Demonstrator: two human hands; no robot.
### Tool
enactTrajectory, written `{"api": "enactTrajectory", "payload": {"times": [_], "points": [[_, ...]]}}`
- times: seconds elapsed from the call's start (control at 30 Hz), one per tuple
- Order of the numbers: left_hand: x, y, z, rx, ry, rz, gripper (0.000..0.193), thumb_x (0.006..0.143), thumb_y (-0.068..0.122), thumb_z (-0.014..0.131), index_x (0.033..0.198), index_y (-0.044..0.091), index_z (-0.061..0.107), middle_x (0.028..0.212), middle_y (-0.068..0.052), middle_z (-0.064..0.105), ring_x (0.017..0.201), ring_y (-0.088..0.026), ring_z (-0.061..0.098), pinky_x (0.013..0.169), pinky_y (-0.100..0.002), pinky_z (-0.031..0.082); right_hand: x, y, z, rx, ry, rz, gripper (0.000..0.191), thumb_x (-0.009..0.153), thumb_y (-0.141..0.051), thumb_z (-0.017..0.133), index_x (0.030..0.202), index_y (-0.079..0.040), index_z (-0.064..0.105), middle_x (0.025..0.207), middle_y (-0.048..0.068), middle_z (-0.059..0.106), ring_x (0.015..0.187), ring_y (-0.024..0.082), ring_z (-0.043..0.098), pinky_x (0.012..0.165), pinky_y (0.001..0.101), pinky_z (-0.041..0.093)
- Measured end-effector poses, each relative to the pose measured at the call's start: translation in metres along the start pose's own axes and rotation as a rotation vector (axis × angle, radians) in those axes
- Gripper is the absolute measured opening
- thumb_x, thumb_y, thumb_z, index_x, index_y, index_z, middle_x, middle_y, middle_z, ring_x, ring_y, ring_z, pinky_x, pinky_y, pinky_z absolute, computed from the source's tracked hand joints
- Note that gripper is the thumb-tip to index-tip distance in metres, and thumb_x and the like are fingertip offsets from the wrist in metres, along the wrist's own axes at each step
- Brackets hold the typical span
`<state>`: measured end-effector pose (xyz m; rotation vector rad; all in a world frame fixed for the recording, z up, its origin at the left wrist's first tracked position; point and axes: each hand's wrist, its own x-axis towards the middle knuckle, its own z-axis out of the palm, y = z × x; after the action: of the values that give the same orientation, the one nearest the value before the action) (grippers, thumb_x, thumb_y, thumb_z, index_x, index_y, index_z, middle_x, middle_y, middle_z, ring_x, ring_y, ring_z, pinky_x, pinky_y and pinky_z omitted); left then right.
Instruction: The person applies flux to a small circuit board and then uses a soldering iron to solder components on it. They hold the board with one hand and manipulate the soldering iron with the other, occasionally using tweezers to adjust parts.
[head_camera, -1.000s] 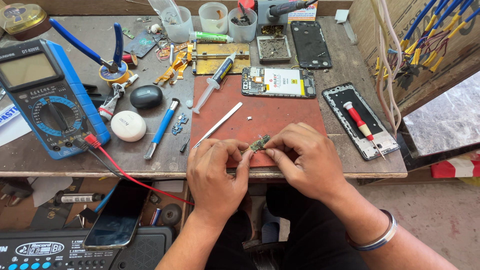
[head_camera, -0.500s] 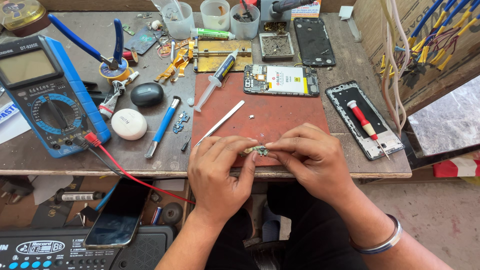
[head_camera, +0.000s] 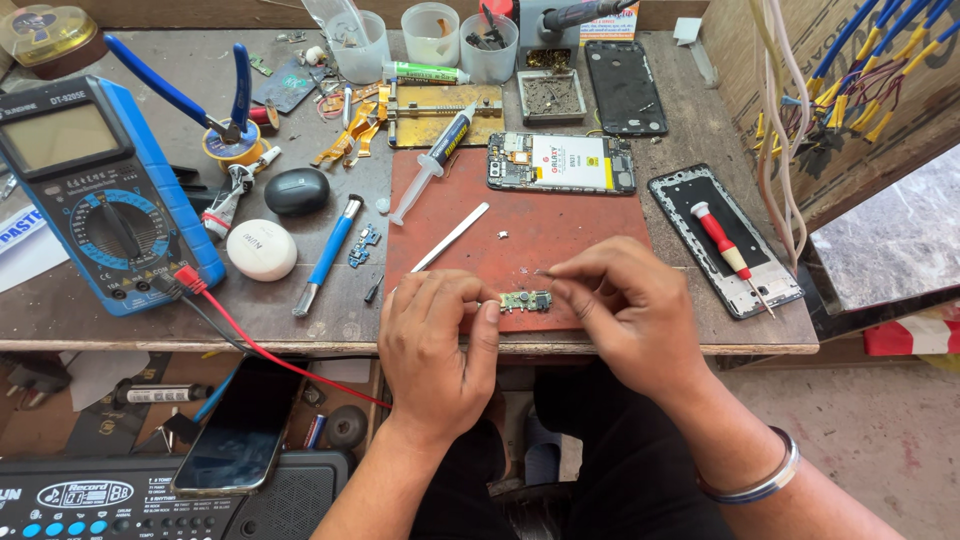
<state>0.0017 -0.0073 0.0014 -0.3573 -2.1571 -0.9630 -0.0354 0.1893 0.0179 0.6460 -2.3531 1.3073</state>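
Left hand (head_camera: 435, 335) and right hand (head_camera: 625, 305), knuckles up and fingers curled, meet at the near edge of the counter (head_camera: 700, 130). Each pinches one end of a small green circuit board (head_camera: 526, 300), held level between the fingertips just above the red mat's (head_camera: 540, 225) near edge. Farther on the mat lie a white spatula (head_camera: 450, 237), a syringe (head_camera: 435, 160) and an opened phone (head_camera: 560, 163). A red screwdriver (head_camera: 722, 238) rests right; a blue multimeter (head_camera: 100, 190) stands left.

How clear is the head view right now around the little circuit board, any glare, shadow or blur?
Head view: even daylight, small circuit board sharp between left hand and right hand; soft shadows under the hands on the red mat; mild reflection on the phone below the bench; edges slightly curved by the wide lens.
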Motion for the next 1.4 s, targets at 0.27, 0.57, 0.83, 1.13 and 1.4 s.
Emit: {"api": "enactTrajectory", "payload": {"times": [0.27,0.57,0.83,1.13,1.4], "points": [[-0.003,0.002,-0.013,0.018,0.012,0.046,0.012,0.092,0.02,0.07,0.094,0.01,0.063,0.09,-0.002,0.066,0.089,-0.026,0.06,0.082,-0.043,0.044,0.004,-0.009,0.005,-0.129,0.077,0.093,0.015,0.09,-0.004,0.072,0.105,-0.005,0.076,0.089,0.005,0.067,0.072,0.013,0.063,0.063,0.0262,0.05],[-0.005,0.015,-0.041,0.072,0.006,0.037,0.023,0.077,0.015,0.072,0.098,0.011,0.067,0.094,-0.004,0.07,0.098,-0.028,0.063,0.09,-0.045,0.045,0.011,-0.037,0.007,-0.122,-0.008,0.102,0.018,0.091,-0.007,0.066,0.108,-0.005,0.074,0.104,0.009,0.064,0.088,0.02,0.069,0.076,0.0314,0.055],[-0.009,0.011,-0.058,0.049,-0.005,0.07,0.025,0.075,0.013,0.073,0.099,0.01,0.068,0.096,-0.003,0.071,0.098,-0.026,0.064,0.089,-0.044,0.045,0.076,-0.063,0.032,-0.346,-0.191,-0.328,0.028,0.087,0.0,0.066,0.112,-0.009,0.074,0.109,0.012,0.065,0.11,0.033,0.062,0.095,0.0404,0.05],[-0.009,0.01,-0.064,-0.01,0.008,0.047,0.026,0.079,0.013,0.072,0.104,0.011,0.068,0.092,-0.001,0.071,0.093,-0.024,0.065,0.088,-0.044,0.046,0.153,-0.05,0.087,-0.654,-0.467,-0.801,0.041,0.08,-0.008,0.066,0.12,-0.016,0.074,0.116,0.004,0.069,0.119,0.028,0.058,0.104,0.0419,0.043],[-0.008,0.01,-0.061,-0.014,0.012,0.052,0.019,0.079,0.012,0.073,0.098,0.012,0.069,0.091,-0.001,0.071,0.092,-0.024,0.066,0.087,-0.043,0.047,0.159,-0.057,0.076,-0.635,-0.42,-0.959,0.025,0.089,-0.01,0.066,0.111,-0.016,0.075,0.115,0.003,0.068,0.121,0.025,0.059,0.11,0.0432,0.04]]}}
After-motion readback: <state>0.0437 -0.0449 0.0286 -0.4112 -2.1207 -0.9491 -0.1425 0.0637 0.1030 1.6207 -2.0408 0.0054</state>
